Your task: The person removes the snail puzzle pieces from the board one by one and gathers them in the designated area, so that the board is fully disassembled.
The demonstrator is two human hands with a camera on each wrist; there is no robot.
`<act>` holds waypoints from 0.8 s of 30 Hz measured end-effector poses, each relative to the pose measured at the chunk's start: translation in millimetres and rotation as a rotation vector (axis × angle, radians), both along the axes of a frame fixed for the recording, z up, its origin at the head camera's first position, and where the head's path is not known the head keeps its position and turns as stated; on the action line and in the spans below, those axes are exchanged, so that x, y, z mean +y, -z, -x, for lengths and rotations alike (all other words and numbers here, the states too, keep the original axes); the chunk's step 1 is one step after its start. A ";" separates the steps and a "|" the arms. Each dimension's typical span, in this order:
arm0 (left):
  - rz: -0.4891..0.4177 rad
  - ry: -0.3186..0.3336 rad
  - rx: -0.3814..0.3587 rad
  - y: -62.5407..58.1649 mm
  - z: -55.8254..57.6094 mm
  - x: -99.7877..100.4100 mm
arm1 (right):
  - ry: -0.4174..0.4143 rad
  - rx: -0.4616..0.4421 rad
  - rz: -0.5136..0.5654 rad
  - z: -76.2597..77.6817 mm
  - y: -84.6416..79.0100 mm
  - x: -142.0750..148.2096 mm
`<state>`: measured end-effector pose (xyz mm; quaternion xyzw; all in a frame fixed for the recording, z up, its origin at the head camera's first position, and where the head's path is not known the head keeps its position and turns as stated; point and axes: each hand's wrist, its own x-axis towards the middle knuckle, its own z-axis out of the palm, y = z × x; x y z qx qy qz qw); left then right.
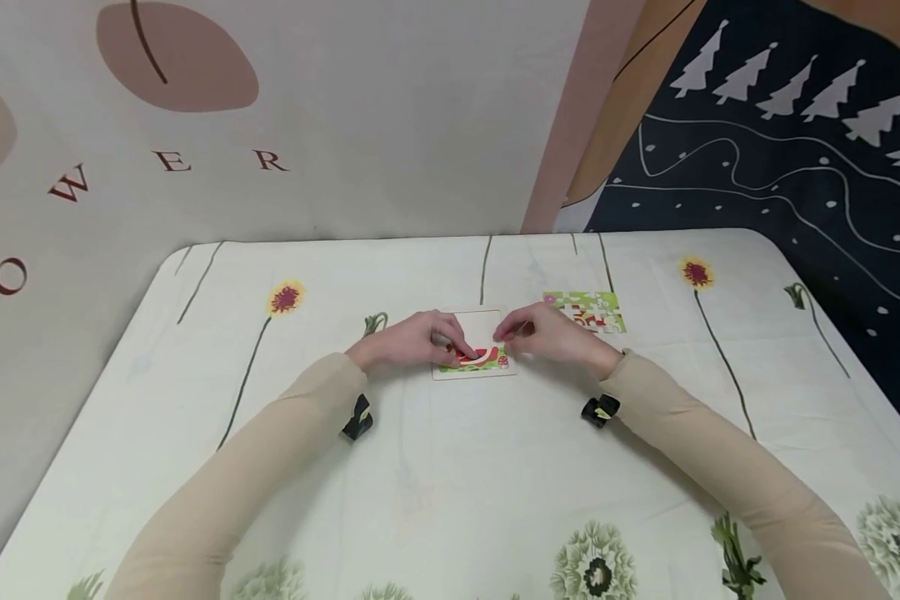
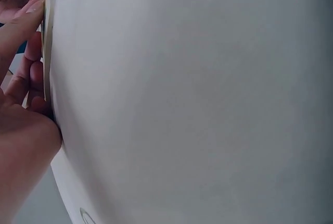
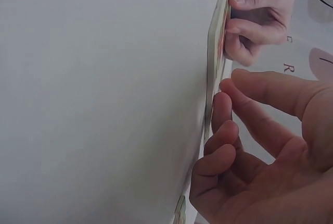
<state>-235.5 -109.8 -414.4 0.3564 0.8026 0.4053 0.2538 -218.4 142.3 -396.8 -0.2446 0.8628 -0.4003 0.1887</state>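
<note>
A small jigsaw puzzle board lies mid-table, its upper part plain and pale. Red and green picture pieces fill its lower part. My left hand rests at the board's left side, a fingertip pressing on these pieces. At the right edge my right hand hovers with thumb and index tips close together. In the right wrist view, nothing shows between the fingertips, which are right beside the board's edge. The left wrist view catches the left hand along the board's side.
Behind the right hand lies a group of colourful puzzle pieces, green with red and white, partly covered by that hand. A white cloth printed with flowers covers the table. Patterned hangings stand behind the table's far edge.
</note>
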 end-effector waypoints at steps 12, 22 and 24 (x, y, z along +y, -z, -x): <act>-0.028 0.009 -0.026 1.8 2.0 0.0 | -0.020 -0.042 0.003 0.5 -0.6 -4.5; -0.021 -0.008 -0.053 1.0 1.4 0.8 | -0.022 -0.054 0.046 2.1 2.2 -4.5; -0.020 -0.011 -0.056 0.3 0.9 0.7 | -0.022 -0.058 0.054 1.6 2.5 -4.4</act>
